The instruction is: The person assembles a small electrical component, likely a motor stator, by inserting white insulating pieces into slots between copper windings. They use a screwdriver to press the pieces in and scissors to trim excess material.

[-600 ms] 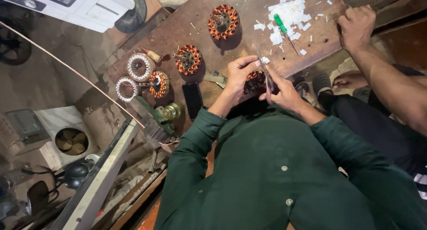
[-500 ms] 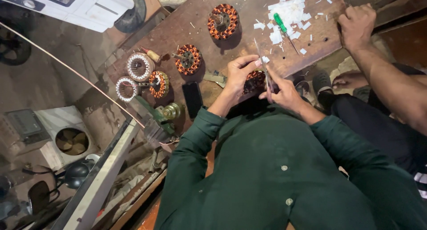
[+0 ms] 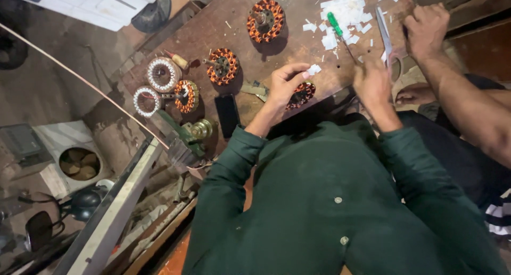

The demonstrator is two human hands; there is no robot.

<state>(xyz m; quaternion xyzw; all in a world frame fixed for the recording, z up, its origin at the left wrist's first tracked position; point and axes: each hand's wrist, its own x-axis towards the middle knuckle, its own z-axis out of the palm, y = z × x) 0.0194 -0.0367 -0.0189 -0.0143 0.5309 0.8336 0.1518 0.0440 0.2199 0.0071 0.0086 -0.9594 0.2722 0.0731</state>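
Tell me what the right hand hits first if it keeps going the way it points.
The right hand points up-table; first in line is likely the green-handled screwdriver, its shaft just ahead, then the white paper scraps. Depth is uncertain.

Dark green buttoned shirt, long sleeves

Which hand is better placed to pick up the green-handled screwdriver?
Probably the right hand, beside the tip of the green-handled screwdriver; the left hand is busy pinching a white paper slip over a copper-wound stator.
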